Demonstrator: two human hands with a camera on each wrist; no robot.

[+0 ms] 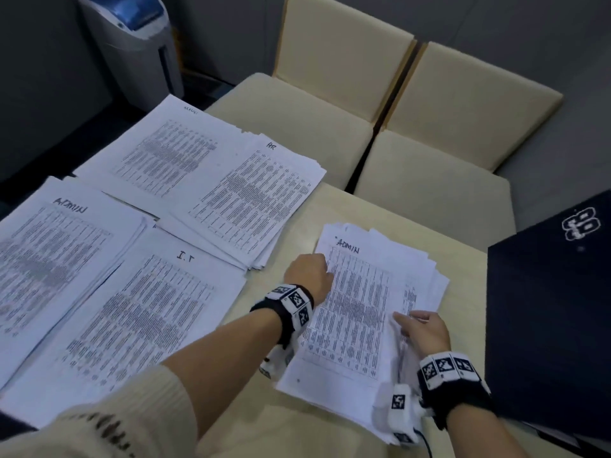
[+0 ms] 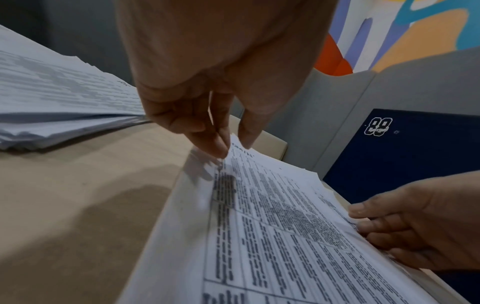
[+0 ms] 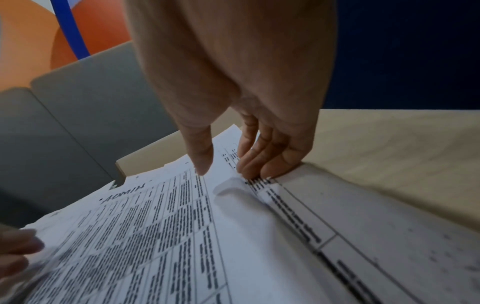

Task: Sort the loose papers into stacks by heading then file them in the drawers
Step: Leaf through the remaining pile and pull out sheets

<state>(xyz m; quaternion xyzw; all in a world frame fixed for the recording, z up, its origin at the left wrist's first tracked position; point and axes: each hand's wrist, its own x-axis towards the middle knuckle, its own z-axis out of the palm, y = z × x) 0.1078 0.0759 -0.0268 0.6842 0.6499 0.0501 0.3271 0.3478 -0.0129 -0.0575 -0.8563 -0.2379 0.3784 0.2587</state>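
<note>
Right hand point(image 1: 426, 328) pinched the top ADMIN sheet point(image 1: 357, 309) of the unsorted pile point(image 1: 420, 279), buckling its right edge. Left hand point(image 1: 309, 272) nipped its left edge. Sorting step, I judged. Next: peel one sheet only, carry to ADMIN stack point(image 1: 59, 252), far left.

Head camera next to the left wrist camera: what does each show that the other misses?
Only the head camera shows all four sorted stacks: the ADMIN stack, I.T stack, HR stack and a fourth stack whose heading is unreadable, plus the cream chairs. Only the left wrist camera shows the painted wall and the fingertips of the left hand pinching the top sheet at its far corner. Both show the loose pile under that ADMIN sheet, the right hand holding its right edge, and the dark blue cabinet marked 88.
</note>
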